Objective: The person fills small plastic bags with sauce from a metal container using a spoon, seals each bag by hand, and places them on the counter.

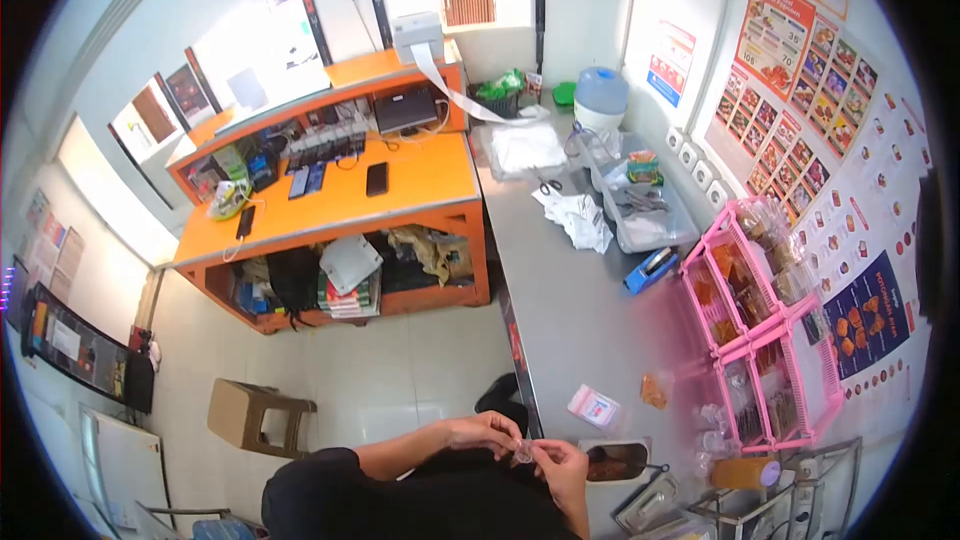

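My left hand (pixel 485 433) and my right hand (pixel 562 470) meet in front of my body at the edge of the steel counter. Both are closed, fingertips pinching a small clear plastic piece (pixel 524 453) between them; whether it is a cup, a lid or a bag is too small to tell. Just right of my right hand sits a metal pan (pixel 617 462) of dark reddish sauce, a dark-handled utensil lying across its edge. Farther up the counter lie a white printed packet (pixel 594 407) and a small bag of orange-brown contents (pixel 654 390).
Pink stacked baskets (pixel 745 340) holding packets stand along the right wall, near a jar with a lilac lid (pixel 745 473). Up the counter are a blue tape dispenser (pixel 651 270), white paper (pixel 575 218) and a clear bin (pixel 655 230). A brown stool (pixel 255 415) stands left.
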The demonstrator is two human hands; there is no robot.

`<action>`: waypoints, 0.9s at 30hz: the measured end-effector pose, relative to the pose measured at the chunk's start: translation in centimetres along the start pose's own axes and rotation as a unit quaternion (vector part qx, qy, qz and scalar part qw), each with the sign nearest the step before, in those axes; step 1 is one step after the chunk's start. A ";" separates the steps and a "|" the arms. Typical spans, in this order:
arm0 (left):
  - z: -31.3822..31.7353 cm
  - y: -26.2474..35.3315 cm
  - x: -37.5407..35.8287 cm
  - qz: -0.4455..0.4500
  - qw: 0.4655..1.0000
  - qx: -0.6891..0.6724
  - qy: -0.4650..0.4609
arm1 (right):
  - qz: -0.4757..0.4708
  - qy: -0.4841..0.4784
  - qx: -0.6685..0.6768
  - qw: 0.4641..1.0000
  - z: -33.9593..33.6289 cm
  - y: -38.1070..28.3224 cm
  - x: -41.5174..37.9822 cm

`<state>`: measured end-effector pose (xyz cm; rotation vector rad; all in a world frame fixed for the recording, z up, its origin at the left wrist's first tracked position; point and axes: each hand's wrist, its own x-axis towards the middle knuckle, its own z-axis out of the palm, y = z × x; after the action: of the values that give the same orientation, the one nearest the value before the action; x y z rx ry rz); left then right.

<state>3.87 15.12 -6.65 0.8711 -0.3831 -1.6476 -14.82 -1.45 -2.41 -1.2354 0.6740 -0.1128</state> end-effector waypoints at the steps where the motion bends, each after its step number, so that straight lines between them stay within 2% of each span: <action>1: -0.2 -0.1 0.1 0.002 1.000 0.021 0.021 | 0.002 -0.001 0.017 1.000 0.1 0.4 0.3; 4: -0.1 0.0 0.1 0.031 0.999 0.000 0.009 | 0.035 -0.022 0.064 0.997 0.1 0.6 0.7; 7: 0.8 0.4 -0.1 0.029 0.999 -0.005 0.043 | 0.081 -0.032 0.109 0.990 0.2 0.8 1.3; 11: -0.4 -0.4 -0.1 0.032 0.998 -0.044 -0.001 | 0.103 -0.044 0.149 0.983 0.0 1.1 2.1; 14: -0.3 -0.4 0.3 0.040 0.998 -0.047 0.003 | 0.099 -0.059 0.181 0.977 0.0 2.4 2.7; 19: -0.4 1.0 1.5 -0.009 0.999 0.027 0.042 | 0.019 0.034 0.192 0.981 0.2 1.7 2.3; 27: 0.2 5.3 5.5 -0.065 0.997 0.022 0.030 | -0.052 0.132 0.163 0.976 0.1 0.0 2.8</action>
<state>7.09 8.43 -4.86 0.9934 -0.3288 -1.7337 -12.55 -2.55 -3.59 -0.9453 0.7851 -0.4627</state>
